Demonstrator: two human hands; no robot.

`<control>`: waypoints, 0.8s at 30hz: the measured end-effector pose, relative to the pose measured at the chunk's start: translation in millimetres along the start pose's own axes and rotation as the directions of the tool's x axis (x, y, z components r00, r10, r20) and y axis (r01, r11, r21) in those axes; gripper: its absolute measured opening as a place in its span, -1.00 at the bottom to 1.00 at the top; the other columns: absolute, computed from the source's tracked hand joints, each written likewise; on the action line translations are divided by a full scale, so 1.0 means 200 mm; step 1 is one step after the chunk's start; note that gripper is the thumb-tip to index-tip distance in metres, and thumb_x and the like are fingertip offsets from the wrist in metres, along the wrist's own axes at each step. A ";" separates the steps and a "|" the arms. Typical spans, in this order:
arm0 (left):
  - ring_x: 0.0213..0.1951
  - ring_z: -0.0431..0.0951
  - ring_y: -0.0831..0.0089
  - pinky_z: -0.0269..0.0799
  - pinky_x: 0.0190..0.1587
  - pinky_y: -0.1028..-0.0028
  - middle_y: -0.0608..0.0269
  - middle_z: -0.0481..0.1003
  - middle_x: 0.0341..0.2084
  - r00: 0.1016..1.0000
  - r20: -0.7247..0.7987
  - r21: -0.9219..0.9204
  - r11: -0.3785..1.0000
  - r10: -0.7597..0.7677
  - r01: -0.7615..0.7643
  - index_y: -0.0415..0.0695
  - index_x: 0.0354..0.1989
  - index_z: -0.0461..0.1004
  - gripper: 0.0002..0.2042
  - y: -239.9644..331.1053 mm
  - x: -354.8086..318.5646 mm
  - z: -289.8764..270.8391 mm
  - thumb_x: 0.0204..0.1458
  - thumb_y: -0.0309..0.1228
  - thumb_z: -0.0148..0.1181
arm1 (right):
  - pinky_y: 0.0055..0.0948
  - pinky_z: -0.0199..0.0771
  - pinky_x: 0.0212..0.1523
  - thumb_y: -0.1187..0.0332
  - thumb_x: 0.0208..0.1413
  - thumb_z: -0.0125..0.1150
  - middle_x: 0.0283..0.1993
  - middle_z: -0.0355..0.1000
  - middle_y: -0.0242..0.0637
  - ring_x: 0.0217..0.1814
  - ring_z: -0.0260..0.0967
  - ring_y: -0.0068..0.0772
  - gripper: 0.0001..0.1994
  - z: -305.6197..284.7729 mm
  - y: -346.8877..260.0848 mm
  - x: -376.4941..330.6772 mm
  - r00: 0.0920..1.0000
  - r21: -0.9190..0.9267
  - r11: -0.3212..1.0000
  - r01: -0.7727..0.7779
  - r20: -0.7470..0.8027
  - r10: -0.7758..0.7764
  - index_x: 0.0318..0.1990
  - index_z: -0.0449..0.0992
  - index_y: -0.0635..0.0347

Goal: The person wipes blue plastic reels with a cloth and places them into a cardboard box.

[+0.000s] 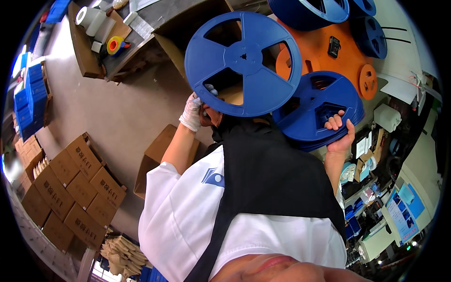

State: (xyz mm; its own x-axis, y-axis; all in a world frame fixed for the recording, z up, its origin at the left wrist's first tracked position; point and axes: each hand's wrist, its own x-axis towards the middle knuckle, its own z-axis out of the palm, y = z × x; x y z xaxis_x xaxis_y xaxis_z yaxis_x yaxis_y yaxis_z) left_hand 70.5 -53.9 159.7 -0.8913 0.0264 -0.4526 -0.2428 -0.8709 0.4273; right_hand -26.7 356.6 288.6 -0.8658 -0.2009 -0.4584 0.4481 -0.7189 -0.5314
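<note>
1. The large blue spoked plastic reel [243, 63], judged light, stiff and smooth, is best gripped at its rim.
2. It is held raised at the lower-left rim by the gloved left hand [195, 110], which is closed on it.
3. Its flat face is turned toward the camera; being round, it has no long axis.
4. The stack of blue plastic reels [319, 110] alongside is grasped at its lower edge by the bare right hand [340, 134].

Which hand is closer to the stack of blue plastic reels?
Right. The right hand grips the stack of blue plastic reels; the gloved left hand holds a separate reel.
</note>
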 end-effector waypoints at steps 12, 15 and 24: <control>-0.12 0.49 0.34 0.42 -0.01 0.39 0.17 0.48 -0.19 0.968 -0.237 0.209 0.977 0.080 -0.029 -0.21 -0.02 0.34 -0.62 0.02 0.01 -0.23 -0.05 -0.47 0.23 | -0.45 0.23 -0.30 0.28 0.04 0.01 -0.48 0.16 -0.39 -0.44 0.11 -0.50 -0.69 -0.06 0.00 -0.03 0.998 -0.004 1.000 0.026 -0.056 -0.026 -0.10 0.29 0.26; -0.13 0.49 0.36 0.41 -0.05 0.43 0.17 0.49 -0.21 0.928 -0.363 0.299 0.954 0.081 0.034 -0.21 -0.05 0.36 -0.70 0.08 0.07 -0.08 0.01 -0.49 0.17 | -0.45 0.22 -0.31 0.28 0.04 0.01 -0.48 0.16 -0.39 -0.45 0.11 -0.51 -0.69 -0.08 0.00 -0.04 0.996 -0.014 0.999 0.044 -0.077 -0.045 -0.10 0.30 0.26; -0.60 0.28 0.46 0.24 -0.52 0.42 0.29 0.40 -0.56 0.814 -0.388 0.862 0.483 0.433 0.155 -0.15 -0.29 0.41 -0.92 -0.07 0.68 -0.15 0.05 -0.54 0.02 | -0.46 0.21 -0.32 0.27 0.02 0.02 -0.49 0.16 -0.38 -0.46 0.10 -0.51 -0.68 -0.09 0.03 -0.10 0.988 -0.030 0.998 0.063 -0.140 -0.067 -0.09 0.30 0.25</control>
State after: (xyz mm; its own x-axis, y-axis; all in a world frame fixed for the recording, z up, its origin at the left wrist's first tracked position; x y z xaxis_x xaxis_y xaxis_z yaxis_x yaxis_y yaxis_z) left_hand -35.9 -53.2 68.3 -0.6814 -0.5460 -0.4874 -0.5851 0.0063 0.8109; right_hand -3.2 369.1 281.5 -0.8538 -0.0572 -0.5174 0.3994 -0.7095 -0.5806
